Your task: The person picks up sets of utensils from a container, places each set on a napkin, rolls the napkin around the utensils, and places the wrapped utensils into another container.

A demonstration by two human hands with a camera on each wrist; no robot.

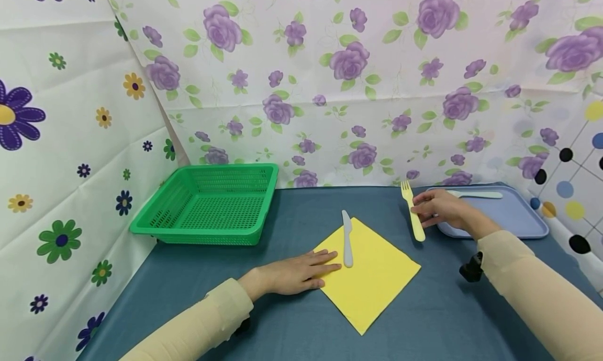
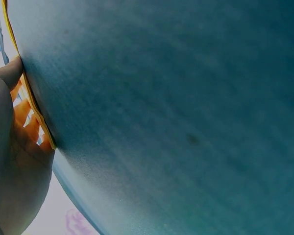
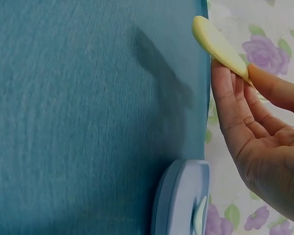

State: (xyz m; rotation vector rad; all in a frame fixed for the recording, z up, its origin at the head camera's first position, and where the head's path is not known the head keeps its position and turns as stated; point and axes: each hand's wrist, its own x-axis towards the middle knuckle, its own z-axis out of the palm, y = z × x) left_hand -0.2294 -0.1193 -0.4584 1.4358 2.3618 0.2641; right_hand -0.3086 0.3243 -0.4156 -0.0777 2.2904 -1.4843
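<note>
My right hand pinches a yellow plastic fork by its handle, tines pointing away, just left of the blue tray. In the right wrist view the fork's handle is held between thumb and fingertips above the table, casting a shadow. A yellow napkin, turned like a diamond, lies on the table. On its upper left part rests a grey knife, blade away from me. My left hand rests with fingers spread on the napkin's left corner, fingertips close to the knife.
At the back left stands a green perforated basket. A light blue tray at the back right holds a pale knife. Blue cloth covers the table, and flowered sheets hang behind and at the left.
</note>
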